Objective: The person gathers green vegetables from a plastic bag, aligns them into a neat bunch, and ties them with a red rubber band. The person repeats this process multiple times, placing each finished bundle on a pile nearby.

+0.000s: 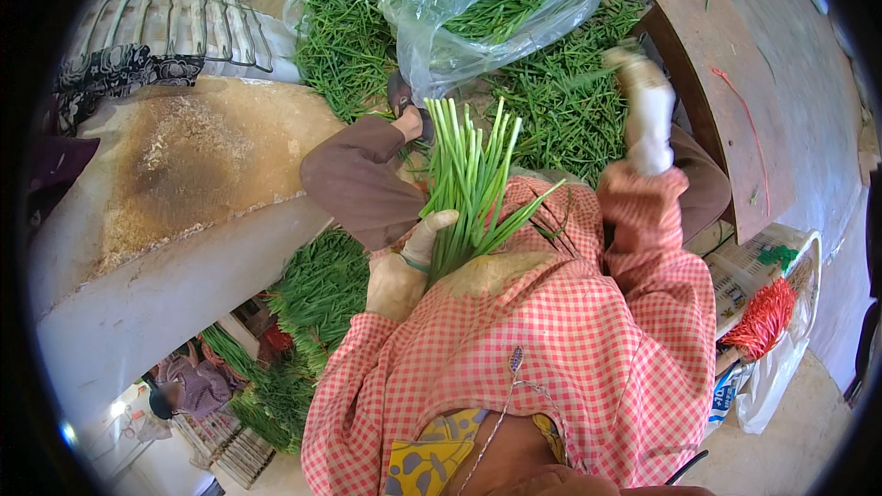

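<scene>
My left hand point(417, 255), in a pale glove, is closed round a bunch of long green stalks point(468, 186), likely garlic chives, held against my lap with the pale cut ends away from me. On the right, my gloved right hand point(641, 83) is stretched out and blurred; a thin blurred green wisp shows beside its fingers, and whether it holds anything cannot be told. Loose green leaves point(579, 117) lie heaped on the ground between my knees and beyond. A clear plastic bag point(475, 21) with more green stalks lies on the heap.
At my right stands a brown board point(737, 96) with a red tie on it. Below it, a bundle of red ties point(765, 317) sits by a white-rimmed basket point(816, 282). A stained concrete ledge point(207, 165) runs along the left. Green bunches point(324, 289) and another person point(193, 386) are at lower left.
</scene>
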A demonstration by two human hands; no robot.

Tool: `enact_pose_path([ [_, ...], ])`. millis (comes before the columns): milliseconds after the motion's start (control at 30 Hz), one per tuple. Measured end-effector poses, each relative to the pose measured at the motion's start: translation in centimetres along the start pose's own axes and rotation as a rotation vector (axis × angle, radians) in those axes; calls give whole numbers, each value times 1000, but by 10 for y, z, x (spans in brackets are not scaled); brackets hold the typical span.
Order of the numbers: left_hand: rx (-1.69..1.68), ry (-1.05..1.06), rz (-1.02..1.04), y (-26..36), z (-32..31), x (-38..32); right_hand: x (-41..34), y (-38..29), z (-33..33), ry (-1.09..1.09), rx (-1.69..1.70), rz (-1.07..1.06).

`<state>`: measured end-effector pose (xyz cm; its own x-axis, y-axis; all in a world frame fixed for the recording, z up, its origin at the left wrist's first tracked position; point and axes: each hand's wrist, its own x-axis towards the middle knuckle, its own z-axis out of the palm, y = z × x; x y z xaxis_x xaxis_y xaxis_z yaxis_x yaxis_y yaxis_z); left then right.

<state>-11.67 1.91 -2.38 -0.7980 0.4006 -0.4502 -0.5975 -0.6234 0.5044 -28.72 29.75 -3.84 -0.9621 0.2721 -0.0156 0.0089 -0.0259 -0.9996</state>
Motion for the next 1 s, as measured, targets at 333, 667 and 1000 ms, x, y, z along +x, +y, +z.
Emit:
enact_pose_path([
  [333, 109, -57, -90, 6, -35, 13, -140, 74, 24, -739, 994, 922],
  [667, 367, 59, 34, 22, -26, 15, -93, 32, 87, -623, 797, 558],
  [1000, 631, -93, 27, 11, -18, 12, -87, 14, 105, -624, 703, 612],
])
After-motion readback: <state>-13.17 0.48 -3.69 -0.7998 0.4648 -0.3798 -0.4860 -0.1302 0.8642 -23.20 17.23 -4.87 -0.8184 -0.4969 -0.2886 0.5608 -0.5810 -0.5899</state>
